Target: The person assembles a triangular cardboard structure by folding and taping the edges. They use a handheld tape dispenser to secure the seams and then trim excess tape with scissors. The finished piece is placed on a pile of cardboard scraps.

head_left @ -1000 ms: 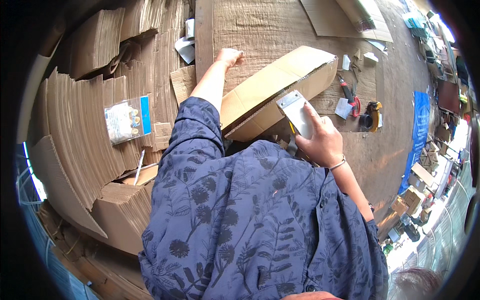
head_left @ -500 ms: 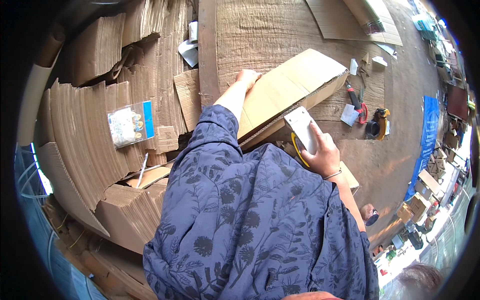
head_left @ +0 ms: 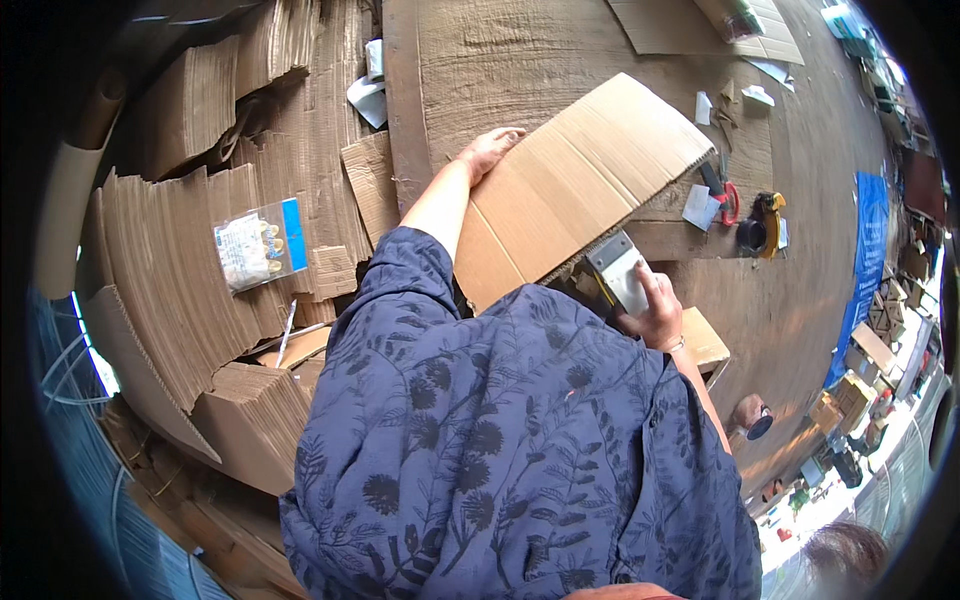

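A long brown cardboard box lies slanted in front of me, its broad creased panel facing up. At its far left edge, my left hand is closed on the board, with some fingertips hidden. My right hand grips a hand tool with a flat pale metal top and a yellow-edged part underneath; its exact kind is unclear. The tool's front end sits at the box's near right edge. The contact point there cannot be made out.
Stacks of flat cardboard fill the left, with a clear plastic packet on top. Beyond the box's right end lie red-handled scissors and a yellow-and-black tape dispenser. A cup-like object stands at lower right.
The box has turned so its broad panel faces up more, and its right end covers part of the red-handled tools. The hand tool has shifted slightly right and down, tilting a little.
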Demonstrator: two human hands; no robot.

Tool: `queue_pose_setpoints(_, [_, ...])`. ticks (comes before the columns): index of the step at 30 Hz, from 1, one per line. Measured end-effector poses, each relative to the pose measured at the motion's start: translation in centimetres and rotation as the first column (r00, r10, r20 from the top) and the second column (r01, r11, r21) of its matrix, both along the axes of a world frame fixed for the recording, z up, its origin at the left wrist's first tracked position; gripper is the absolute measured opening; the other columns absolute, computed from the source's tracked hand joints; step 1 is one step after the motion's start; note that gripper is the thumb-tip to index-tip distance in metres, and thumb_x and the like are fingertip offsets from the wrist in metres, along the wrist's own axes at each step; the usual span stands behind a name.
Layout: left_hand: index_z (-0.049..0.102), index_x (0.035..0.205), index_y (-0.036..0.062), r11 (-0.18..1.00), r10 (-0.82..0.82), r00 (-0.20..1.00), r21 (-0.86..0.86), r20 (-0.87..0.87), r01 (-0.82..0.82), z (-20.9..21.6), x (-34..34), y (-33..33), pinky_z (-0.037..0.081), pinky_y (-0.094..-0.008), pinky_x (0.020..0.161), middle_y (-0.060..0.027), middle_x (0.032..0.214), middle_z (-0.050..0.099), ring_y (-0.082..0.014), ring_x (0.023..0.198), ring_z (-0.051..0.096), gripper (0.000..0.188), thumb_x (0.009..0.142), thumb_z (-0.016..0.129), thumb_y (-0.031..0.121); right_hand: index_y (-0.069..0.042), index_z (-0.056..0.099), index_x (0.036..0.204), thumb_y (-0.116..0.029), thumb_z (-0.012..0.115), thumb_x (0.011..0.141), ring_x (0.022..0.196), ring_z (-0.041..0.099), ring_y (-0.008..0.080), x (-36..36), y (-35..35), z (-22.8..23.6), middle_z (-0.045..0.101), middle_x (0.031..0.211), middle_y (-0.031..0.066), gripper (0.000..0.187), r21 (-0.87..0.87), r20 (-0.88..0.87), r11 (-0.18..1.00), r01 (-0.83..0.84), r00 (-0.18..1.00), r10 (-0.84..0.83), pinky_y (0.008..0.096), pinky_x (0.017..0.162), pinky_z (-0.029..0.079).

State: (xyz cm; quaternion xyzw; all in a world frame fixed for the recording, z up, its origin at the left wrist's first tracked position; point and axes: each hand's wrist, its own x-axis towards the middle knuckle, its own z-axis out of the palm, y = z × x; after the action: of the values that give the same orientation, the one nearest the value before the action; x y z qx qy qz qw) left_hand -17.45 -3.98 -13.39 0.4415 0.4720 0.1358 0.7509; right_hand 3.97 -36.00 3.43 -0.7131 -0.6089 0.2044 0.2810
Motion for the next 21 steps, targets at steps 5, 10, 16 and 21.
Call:
queue_pose_setpoints(5, [0.049,0.140,0.0056,0.880,-0.398,0.785,0.044,-0.475,0.473,1.8,-0.9,-0.5,0.042,-0.0407,0.103,-0.0155,0.137,0.055,-0.0280,0.119,0.056,0.074,0.096,0.038,0.065,-0.017,0.055,0.132,-0.010,0.079,0.056,0.088,0.065,0.0313,-0.2,0.9,-0.3,0.063,0.100,0.0118,0.080,0.026,0.007,1.000,-0.004,1.000,0.004,0.0381,0.074,0.056])
queue_pose_setpoints(10, [0.020,0.154,0.0057,0.514,-0.402,0.712,0.502,-0.575,0.696,5.5,-0.8,-7.8,0.010,-0.0444,0.121,-0.0191,0.160,0.019,-0.0354,0.148,0.016,0.080,0.099,0.026,0.063,-0.022,0.054,0.136,-0.021,0.079,0.061,0.086,0.064,0.0312,-1.8,4.6,-0.3,0.061,0.096,0.0110,0.079,-0.067,0.013,0.997,0.030,0.999,-0.029,0.0399,0.072,0.056])
queue_pose_setpoints(16, [0.040,0.143,-0.0004,0.336,-0.205,0.845,0.776,-0.493,0.534,8.1,-2.7,-10.6,0.037,-0.0413,0.111,-0.0224,0.144,0.046,-0.0387,0.132,0.045,0.064,0.091,0.063,0.027,-0.028,0.050,0.139,-0.028,0.080,0.064,0.080,0.064,0.0310,-2.6,6.6,1.3,0.060,0.092,0.0114,0.082,-0.172,0.089,0.985,0.009,0.996,0.006,0.0412,0.069,0.056])
queue_pose_setpoints(21, [0.045,0.142,0.0047,0.364,-0.159,0.816,0.735,-0.556,0.572,10.4,-2.1,-11.0,0.041,-0.0381,0.107,-0.0173,0.142,0.050,-0.0343,0.127,0.051,0.056,0.091,0.060,0.022,-0.028,0.055,0.136,-0.029,0.079,0.064,0.075,0.064,0.0289,-1.7,4.6,6.4,0.058,0.086,0.0103,0.076,-0.189,0.130,0.982,0.006,0.991,0.019,0.0402,0.065,0.055])
